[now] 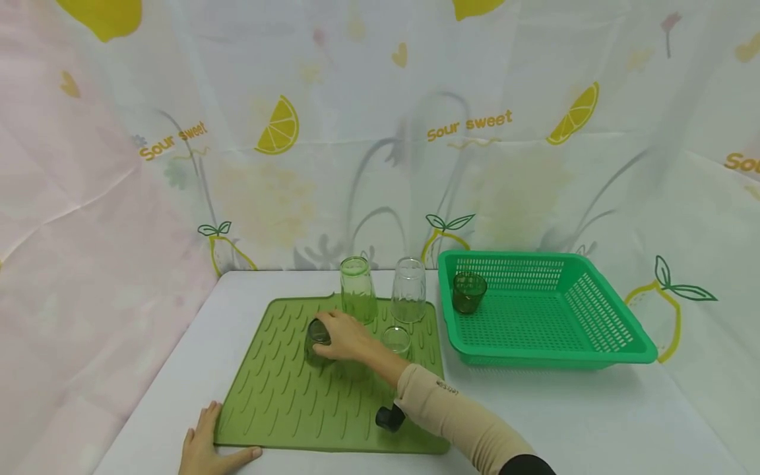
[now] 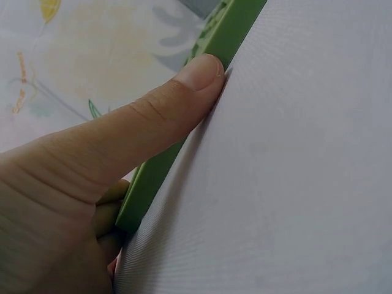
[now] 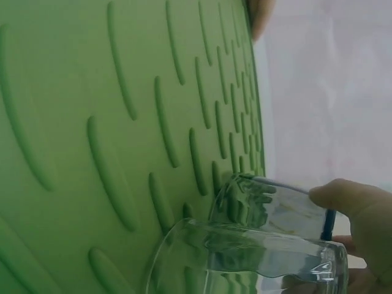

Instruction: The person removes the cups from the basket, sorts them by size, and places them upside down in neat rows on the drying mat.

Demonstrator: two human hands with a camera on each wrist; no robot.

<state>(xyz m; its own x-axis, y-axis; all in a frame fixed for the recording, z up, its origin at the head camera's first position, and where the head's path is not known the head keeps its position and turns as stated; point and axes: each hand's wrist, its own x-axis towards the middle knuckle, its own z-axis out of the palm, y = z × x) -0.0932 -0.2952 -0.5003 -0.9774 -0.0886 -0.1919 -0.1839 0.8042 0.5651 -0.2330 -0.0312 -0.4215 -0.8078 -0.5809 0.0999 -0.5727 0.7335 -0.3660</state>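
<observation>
My right hand point(image 1: 344, 335) reaches over the green ribbed mat point(image 1: 285, 409) and grips a short dark-tinted glass point(image 1: 318, 331) near its upturned base. In the right wrist view, the thumb lies against that glass point(image 3: 278, 205), whose wide rim is down at the mat. A short clear glass point(image 1: 396, 340) stands beside the right wrist, bottom up. Behind the hand are a tall green glass point(image 1: 359, 293) and a tall clear glass point(image 1: 409, 293). My left hand point(image 1: 204, 452) rests at the mat's front left corner, its straight thumb point(image 2: 199, 72) against the front edge.
To the mat's right sits a green plastic basket point(image 1: 546, 356) with a dark short glass point(image 1: 469, 292) in its left back corner. A white tabletop point(image 1: 534, 415) lies under everything. Behind it hangs a lemon-print cloth point(image 1: 368, 99). A black camera piece point(image 1: 390, 418) shows at my right wrist.
</observation>
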